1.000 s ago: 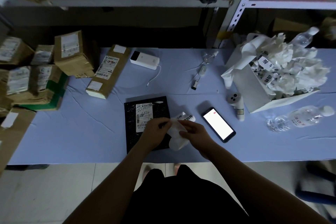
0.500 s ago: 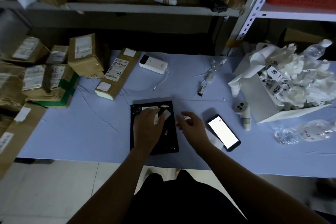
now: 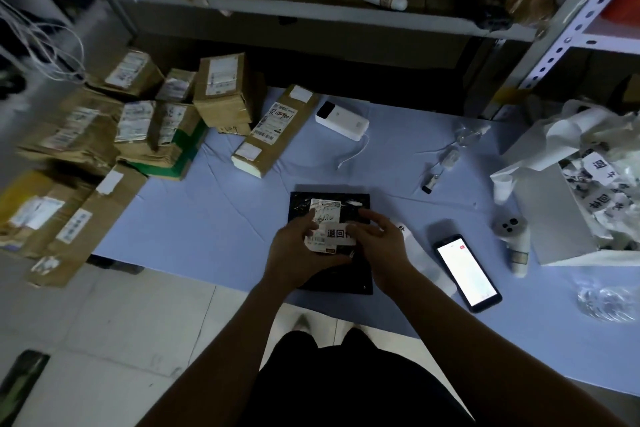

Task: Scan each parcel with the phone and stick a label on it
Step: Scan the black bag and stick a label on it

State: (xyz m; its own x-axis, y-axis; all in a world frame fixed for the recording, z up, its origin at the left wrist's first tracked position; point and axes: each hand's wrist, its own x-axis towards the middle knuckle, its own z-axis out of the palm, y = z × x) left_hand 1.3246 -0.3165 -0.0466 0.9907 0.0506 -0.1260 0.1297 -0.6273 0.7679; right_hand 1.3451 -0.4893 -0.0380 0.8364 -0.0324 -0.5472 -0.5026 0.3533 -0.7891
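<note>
Two hands met over a flat black parcel (image 3: 360, 276) that lay on a table covered in pale blue cloth (image 3: 214, 218), close to its near edge. The parcel carried a white shipping slip (image 3: 327, 211) on its upper half. Across that slip sat a small white label (image 3: 337, 234) printed with bold black characters.

The left hand (image 3: 294, 255) rested on the parcel's left side with its thumb stretched up to the label's left end. Its other fingers were hidden beneath the hand, so their grip cannot be told. The right hand (image 3: 382, 246) had its fingers spread and lightly bent, fingertips pressing down on the label's right end and holding nothing.

Just right of that hand lay a strip of white label paper (image 3: 405, 232). Beyond it, a phone (image 3: 465, 274) lay flat with its screen lit white. Further right sat a white handheld device (image 3: 512, 236), a white box (image 3: 550, 218) stuffed with crumpled paper, and a clear plastic bottle (image 3: 606, 302). A white power bank (image 3: 341, 120) lay toward the back, and cardboard boxes (image 3: 221, 90) were stacked to the left.
</note>
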